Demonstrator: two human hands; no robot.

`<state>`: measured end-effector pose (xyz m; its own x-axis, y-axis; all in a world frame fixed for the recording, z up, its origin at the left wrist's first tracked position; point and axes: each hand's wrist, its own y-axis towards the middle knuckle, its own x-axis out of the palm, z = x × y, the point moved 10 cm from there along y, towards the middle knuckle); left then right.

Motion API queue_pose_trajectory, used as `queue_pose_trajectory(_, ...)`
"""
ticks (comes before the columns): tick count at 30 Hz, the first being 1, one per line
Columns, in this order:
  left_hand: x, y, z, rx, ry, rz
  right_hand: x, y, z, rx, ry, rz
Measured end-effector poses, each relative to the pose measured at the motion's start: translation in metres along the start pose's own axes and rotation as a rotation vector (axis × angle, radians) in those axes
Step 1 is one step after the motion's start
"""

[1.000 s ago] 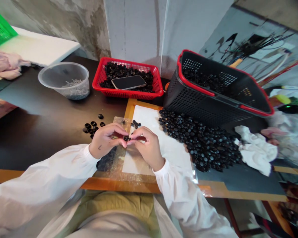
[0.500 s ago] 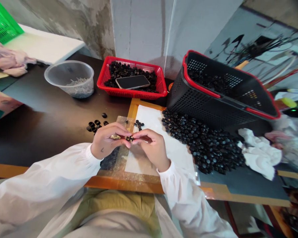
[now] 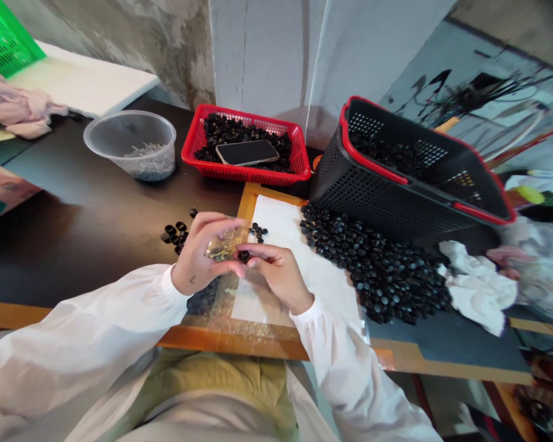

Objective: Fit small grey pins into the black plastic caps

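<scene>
My left hand (image 3: 201, 252) is curled over a small shiny gold-toned piece (image 3: 222, 248), which is partly hidden by the fingers. My right hand (image 3: 276, 271) pinches a small black plastic part (image 3: 244, 256) at its fingertips, close to the left hand. Both hands are above a sheet of white paper (image 3: 295, 279) laid on a wood-framed board (image 3: 258, 334). A little group of black caps (image 3: 174, 234) lies just beyond my left hand, and a smaller cluster (image 3: 258, 231) sits on the paper's edge.
A large heap of black caps (image 3: 378, 270) lies right of the paper, below a tilted black-and-red basket (image 3: 396, 178). Behind are a red basket (image 3: 203, 141) holding a phone (image 3: 247, 152) and a clear tub (image 3: 131, 146). Crumpled white cloth (image 3: 477, 285) lies at right.
My left hand has lifted and its fingers have spread upward, away from the right hand. The black part now sits at the right fingertips, and the gold-toned piece shows more.
</scene>
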<state>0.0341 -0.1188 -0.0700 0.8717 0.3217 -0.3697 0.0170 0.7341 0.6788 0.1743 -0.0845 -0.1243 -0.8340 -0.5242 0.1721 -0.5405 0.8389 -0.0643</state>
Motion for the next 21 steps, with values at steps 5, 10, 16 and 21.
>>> queue_pose_trajectory(5, 0.036, 0.0, -0.001, -0.103, -0.199, -0.305, -0.012, -0.003, -0.008, -0.079, -0.152, 0.139)
queue_pose_trajectory(10, 0.054, -0.013, -0.005, -0.19, -0.224, -0.34, -0.014, -0.007, -0.014, -0.137, -0.319, 0.201)
queue_pose_trajectory(16, 0.058, -0.021, -0.006, -0.256, -0.09, -0.292, -0.01, -0.005, -0.009, -0.178, -0.329, 0.23)
queue_pose_trajectory(21, 0.058, -0.018, -0.01, -0.21, -0.122, -0.32, -0.006, -0.004, -0.012, -0.218, -0.292, 0.175)
